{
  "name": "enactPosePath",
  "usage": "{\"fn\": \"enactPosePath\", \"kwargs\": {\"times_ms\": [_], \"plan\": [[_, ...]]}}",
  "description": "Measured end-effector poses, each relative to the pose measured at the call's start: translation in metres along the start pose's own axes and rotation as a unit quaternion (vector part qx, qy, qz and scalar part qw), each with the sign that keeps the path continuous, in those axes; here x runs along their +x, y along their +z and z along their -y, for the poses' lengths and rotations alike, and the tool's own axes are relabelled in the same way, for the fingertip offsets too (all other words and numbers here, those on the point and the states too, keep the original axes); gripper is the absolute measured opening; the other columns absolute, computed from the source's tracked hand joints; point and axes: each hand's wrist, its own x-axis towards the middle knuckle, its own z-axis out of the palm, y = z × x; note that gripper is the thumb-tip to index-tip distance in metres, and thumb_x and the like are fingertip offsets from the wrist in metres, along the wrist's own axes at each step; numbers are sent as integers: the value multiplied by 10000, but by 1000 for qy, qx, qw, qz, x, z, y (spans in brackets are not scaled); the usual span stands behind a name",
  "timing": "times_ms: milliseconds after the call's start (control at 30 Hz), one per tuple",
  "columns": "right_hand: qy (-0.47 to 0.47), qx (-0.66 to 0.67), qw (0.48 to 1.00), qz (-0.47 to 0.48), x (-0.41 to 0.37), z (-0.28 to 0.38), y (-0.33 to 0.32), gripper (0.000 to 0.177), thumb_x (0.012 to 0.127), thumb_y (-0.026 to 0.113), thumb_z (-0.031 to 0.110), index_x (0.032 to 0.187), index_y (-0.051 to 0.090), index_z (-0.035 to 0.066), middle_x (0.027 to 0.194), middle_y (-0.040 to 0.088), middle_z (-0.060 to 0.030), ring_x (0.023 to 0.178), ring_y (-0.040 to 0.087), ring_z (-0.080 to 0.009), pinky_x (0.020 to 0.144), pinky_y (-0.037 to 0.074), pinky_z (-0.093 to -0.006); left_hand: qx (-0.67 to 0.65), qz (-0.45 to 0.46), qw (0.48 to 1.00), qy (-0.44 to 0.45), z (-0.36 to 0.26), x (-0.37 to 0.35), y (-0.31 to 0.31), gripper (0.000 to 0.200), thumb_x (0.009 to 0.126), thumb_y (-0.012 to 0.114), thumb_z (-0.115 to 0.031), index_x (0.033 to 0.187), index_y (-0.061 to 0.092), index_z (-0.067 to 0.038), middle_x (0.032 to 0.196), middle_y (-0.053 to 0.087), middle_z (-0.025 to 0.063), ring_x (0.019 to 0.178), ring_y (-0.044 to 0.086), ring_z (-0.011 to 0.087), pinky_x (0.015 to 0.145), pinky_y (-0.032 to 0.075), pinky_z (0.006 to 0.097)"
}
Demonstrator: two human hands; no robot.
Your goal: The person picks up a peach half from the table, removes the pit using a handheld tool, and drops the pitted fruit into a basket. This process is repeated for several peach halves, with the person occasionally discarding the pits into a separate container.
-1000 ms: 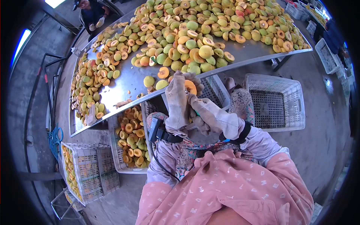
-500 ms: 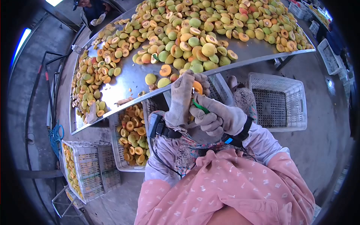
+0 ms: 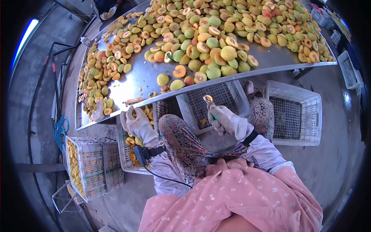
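Note:
Both my hands wear pale work gloves. My left hand (image 3: 137,124) is over the table's front edge, above a crate (image 3: 123,154) of yellow-orange peach halves (image 3: 131,144); its fingers are apart and no fruit shows in them. My right hand (image 3: 228,120) is closed around a small green-handled tool (image 3: 215,116), mostly hidden by the fingers. An orange bit of fruit (image 3: 208,98) shows at the tool's metal end. Beneath this hand stands a grey crate (image 3: 189,125) with a little orange piece (image 3: 203,121) inside.
A metal table (image 3: 148,83) ahead bears a large heap of whole and halved peaches (image 3: 216,42). Another crate (image 3: 317,123) stands on the floor at right, a stacked fruit-filled one (image 3: 92,166) at left. Blue hose (image 3: 60,133) hangs far left. Another person's gloved hand (image 3: 109,14) shows at the back.
My hands were together at a peach half and have parted. The left has moved left and down to the crate, the right slightly right and down with the tool. The view has shifted a little.

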Motion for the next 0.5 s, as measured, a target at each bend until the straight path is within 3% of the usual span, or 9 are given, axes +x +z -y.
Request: {"fn": "enactPosePath", "kwargs": {"times_ms": [33, 67, 133, 200, 267, 333, 367, 400, 500], "plan": [[8, 1, 1000, -15, 10, -5, -1, 466, 991, 409, 482, 755, 480, 87, 520, 418, 9, 359, 365, -106, 328, 303, -286, 40, -22, 997, 57, -7, 5, 2, 202, 825, 672, -154, 988, 719, -45, 1053, 662, 168, 1040, 592, 294, 902, 475, 391], [14, -3, 1000, -12, 15, -8, 0, 466, 991, 409, 482, 755, 480, 87, 520, 418, 9, 359, 365, -106, 328, 303, -286, -4, 105, 994, 9, -16, 13, 7, 309, 856, 649, -218, 1114, 683, -52, 1223, 590, 165, 1118, 564, 300, 967, 438, 371], [-28, -37, 999, -23, 23, -10, 3, 348, 986, 427, 365, 766, 495, 105, 539, 427, 19, 381, 371, -95, 352, 340, -275, -58, 272, 960, -31, -42, 20, 41, 432, 891, 609, -288, 1271, 593, -84, 1281, 577, 161, 1161, 565, 292, 1001, 427, 376], [-16, -53, 997, -54, 23, -6, 2, 320, 978, 430, 330, 771, 508, 99, 552, 442, 15, 394, 390, -99, 357, 348, -280, 13, 324, 945, 44, -62, 22, 83, 610, 808, 648, -363, 1308, 524, -38, 1251, 561, 236, 1101, 585, 360, 941, 462, 420], [2, -76, 990, -119, 37, -14, -9, 294, 971, 474, 311, 804, 561, 86, 596, 489, 7, 445, 443, -103, 376, 369, -289, 34, 397, 916, 49, -53, 22, 144, 595, 706, 687, -445, 1148, 592, -60, 1034, 657, 199, 989, 624, 374, 891, 475, 442], [-46, -208, 965, -151, 56, -34, -35, 320, 968, 529, 362, 881, 629, 71, 668, 541, -6, 558, 508, -114, 499, 425, -284, 182, 288, 922, 182, -20, 7, 219, 282, 729, 624, -346, 952, 602, -175, 854, 666, 61, 795, 641, 226, 760, 486, 400], [-67, -435, 877, -193, 62, -31, -42, 416, 939, 518, 431, 935, 629, 29, 822, 674, -182, 785, 656, -368, 689, 499, -462, 160, 289, 930, 160, -15, 9, 235, 245, 677, 688, -298, 871, 633, -158, 844, 685, 114, 804, 658, 296, 725, 508, 432], [-46, -564, 799, -203, 56, -9, -29, 413, 929, 500, 425, 962, 638, 37, 926, 659, -240, 951, 614, -426, 805, 472, -504, 187, 267, 938, 119, -24, 4, 234, 266, 674, 689, -291, 895, 644, -150, 851, 689, 111, 834, 654, 316, 741, 510, 435], [-43, -667, 721, -181, 75, 2, -34, 427, 932, 488, 439, 975, 631, 39, 935, 661, -238, 945, 618, -423, 816, 465, -521, 7, 162, 985, 58, -37, 12, 187, 425, 737, 694, -360, 1069, 616, -107, 913, 660, 148, 859, 631, 315, 744, 506, 427]]}}
